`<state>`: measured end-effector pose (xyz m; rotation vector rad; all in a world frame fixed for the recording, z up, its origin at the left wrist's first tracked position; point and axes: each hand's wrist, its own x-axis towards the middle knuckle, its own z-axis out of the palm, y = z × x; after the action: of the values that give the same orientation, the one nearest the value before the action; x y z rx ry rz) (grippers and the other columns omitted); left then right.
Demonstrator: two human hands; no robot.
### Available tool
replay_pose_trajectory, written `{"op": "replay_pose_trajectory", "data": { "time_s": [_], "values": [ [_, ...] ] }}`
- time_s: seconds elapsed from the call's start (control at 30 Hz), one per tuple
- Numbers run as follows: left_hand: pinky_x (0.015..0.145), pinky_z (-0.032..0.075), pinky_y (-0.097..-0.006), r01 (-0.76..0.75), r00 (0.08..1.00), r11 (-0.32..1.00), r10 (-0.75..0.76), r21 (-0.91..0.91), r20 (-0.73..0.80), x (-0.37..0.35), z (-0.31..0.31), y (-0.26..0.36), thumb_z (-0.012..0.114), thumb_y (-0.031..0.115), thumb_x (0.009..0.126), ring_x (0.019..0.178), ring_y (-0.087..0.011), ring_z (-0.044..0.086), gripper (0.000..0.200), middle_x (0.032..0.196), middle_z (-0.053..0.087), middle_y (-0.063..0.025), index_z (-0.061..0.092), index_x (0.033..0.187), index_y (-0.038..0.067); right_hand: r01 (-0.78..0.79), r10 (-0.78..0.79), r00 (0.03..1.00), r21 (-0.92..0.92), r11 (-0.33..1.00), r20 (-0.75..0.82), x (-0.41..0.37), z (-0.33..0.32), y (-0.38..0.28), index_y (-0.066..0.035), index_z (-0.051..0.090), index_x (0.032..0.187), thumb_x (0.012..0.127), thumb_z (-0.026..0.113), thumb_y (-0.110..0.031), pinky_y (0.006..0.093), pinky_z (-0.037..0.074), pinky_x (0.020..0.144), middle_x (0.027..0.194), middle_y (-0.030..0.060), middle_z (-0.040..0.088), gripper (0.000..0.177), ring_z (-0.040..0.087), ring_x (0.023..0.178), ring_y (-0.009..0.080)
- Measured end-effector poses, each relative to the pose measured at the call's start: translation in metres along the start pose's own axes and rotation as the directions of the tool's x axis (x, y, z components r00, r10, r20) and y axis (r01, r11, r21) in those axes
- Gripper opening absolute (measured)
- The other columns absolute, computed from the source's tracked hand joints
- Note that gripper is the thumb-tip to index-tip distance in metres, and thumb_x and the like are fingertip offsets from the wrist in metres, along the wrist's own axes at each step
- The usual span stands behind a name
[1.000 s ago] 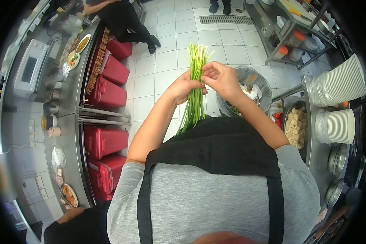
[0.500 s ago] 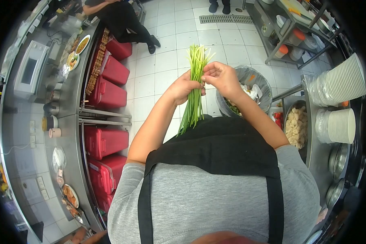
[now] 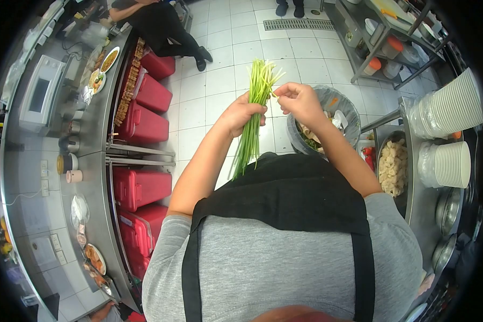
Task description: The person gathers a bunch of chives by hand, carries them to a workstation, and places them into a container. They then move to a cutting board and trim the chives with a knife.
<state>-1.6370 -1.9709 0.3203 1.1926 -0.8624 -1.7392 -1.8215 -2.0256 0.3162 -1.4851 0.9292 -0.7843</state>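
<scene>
My left hand [image 3: 245, 114] is wrapped round the middle of a bunch of chives [image 3: 248, 142]. Their pale ends fan out at the top, and the long green leaves hang down toward my black apron [image 3: 284, 185]. To the right of the bunch is my right hand [image 3: 300, 104], its thumb and forefinger pinched together on a thin pale strand at the edge of the chives. Below and right of that hand stands a lined waste bin [image 3: 350, 107] with scraps in it, partly behind my forearm.
Red lidded bins [image 3: 145, 121] line the left side under a steel counter [image 3: 88, 177] bearing plates of food. At right are stacked white bowls [image 3: 451, 107] and a pan of pale chunks [image 3: 394, 166]. Another person [image 3: 155, 27] stands at the far left.
My right hand has moved slightly right, away from the bunch, drawing a pale strand outward. The left hand keeps its hold on the chives, nearly unmoved.
</scene>
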Motion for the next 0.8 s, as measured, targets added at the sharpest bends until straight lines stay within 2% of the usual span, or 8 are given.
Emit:
{"op": "replay_pose_trajectory", "data": {
  "time_s": [0.1, 0.2, 0.4, 0.5, 0.6, 0.67, 0.8],
  "values": [
    [0.054, 0.049, -0.0264, -0.01, 1.0, 0.999, 0.01, 0.045, 0.008, 0.0, -0.003, 0.0, 0.06, 0.004, 0.08, 0.058, -0.0131, 0.055, 0.028, 0.079, 0.053, -0.0036, 0.053, 0.108, 0.001, -0.173, 0.145, 0.972, 0.148, 0.974, 0.184, 0.003, -0.016, -0.007, 0.003, 0.064, 0.088, 0.078, 0.058, -0.006, 0.0234, 0.046, 0.053, 0.069, 0.0042, 0.059, 0.015, 0.054, 0.058, 0.0092],
    [0.051, 0.046, -0.0249, -0.01, 1.0, 0.994, 0.008, 0.11, 0.014, 0.0, -0.003, 0.002, 0.061, 0.006, 0.081, 0.053, -0.0111, 0.05, 0.027, 0.074, 0.051, -0.0017, 0.053, 0.107, 0.001, -0.259, 0.205, 0.948, 0.216, 0.941, 0.244, 0.01, -0.025, 0.002, 0.002, 0.064, 0.086, 0.076, 0.058, -0.007, 0.0232, 0.043, 0.049, 0.066, 0.0038, 0.057, 0.014, 0.052, 0.054, 0.0099],
    [0.049, 0.043, -0.0242, 0.003, 0.999, 0.99, -0.009, 0.142, 0.039, 0.002, -0.004, 0.001, 0.062, 0.009, 0.083, 0.051, -0.0095, 0.046, 0.022, 0.069, 0.048, -0.0001, 0.054, 0.103, 0.002, -0.231, 0.228, 0.955, -0.007, 0.973, 0.188, 0.009, -0.048, -0.019, 0.002, 0.064, 0.084, 0.076, 0.058, -0.007, 0.0218, 0.043, 0.048, 0.066, 0.0034, 0.058, 0.013, 0.051, 0.051, 0.0082],
    [0.049, 0.043, -0.024, 0.003, 0.999, 0.993, -0.008, 0.117, 0.039, 0.002, -0.001, 0.002, 0.062, 0.01, 0.083, 0.051, -0.0094, 0.046, 0.021, 0.069, 0.048, 0.0001, 0.054, 0.102, 0.003, -0.21, 0.213, 0.95, -0.041, 0.977, 0.228, 0.007, -0.051, -0.02, 0.0, 0.065, 0.085, 0.077, 0.059, -0.008, 0.0209, 0.044, 0.05, 0.069, 0.0026, 0.06, 0.013, 0.051, 0.052, 0.0075],
    [0.049, 0.043, -0.0238, -0.026, 1.0, 0.992, 0.026, 0.122, 0.004, 0.002, 0.006, 0.003, 0.063, 0.01, 0.083, 0.053, -0.0092, 0.047, 0.02, 0.07, 0.049, 0.0, 0.053, 0.1, 0.004, -0.157, 0.154, 0.953, -0.009, 0.987, 0.262, 0.004, -0.042, -0.014, -0.002, 0.067, 0.087, 0.079, 0.061, -0.011, 0.0201, 0.044, 0.052, 0.073, 0.0017, 0.061, 0.013, 0.054, 0.059, 0.0078],
    [0.048, 0.044, -0.0241, -0.057, 0.998, 0.988, 0.061, 0.144, -0.018, 0.005, 0.008, 0.0, 0.064, 0.01, 0.083, 0.055, -0.0093, 0.048, 0.02, 0.072, 0.05, 0.0002, 0.052, 0.097, 0.005, -0.208, 0.192, 0.946, 0.037, 0.977, 0.262, 0.003, -0.037, -0.01, -0.003, 0.067, 0.089, 0.08, 0.062, -0.013, 0.0206, 0.045, 0.055, 0.078, 0.001, 0.062, 0.015, 0.055, 0.066, 0.0079],
    [0.05, 0.043, -0.0234, -0.136, 0.984, 0.954, 0.16, 0.266, -0.072, 0.004, 0.013, -0.002, 0.063, 0.01, 0.084, 0.056, -0.0078, 0.048, 0.023, 0.073, 0.05, 0.0007, 0.052, 0.103, 0.004, -0.291, 0.223, 0.932, 0.222, 0.931, 0.286, -0.002, -0.031, 0.0, -0.003, 0.066, 0.094, 0.082, 0.065, -0.018, 0.0232, 0.047, 0.062, 0.085, 0.0013, 0.063, 0.019, 0.056, 0.077, 0.0085]
  ]
}}
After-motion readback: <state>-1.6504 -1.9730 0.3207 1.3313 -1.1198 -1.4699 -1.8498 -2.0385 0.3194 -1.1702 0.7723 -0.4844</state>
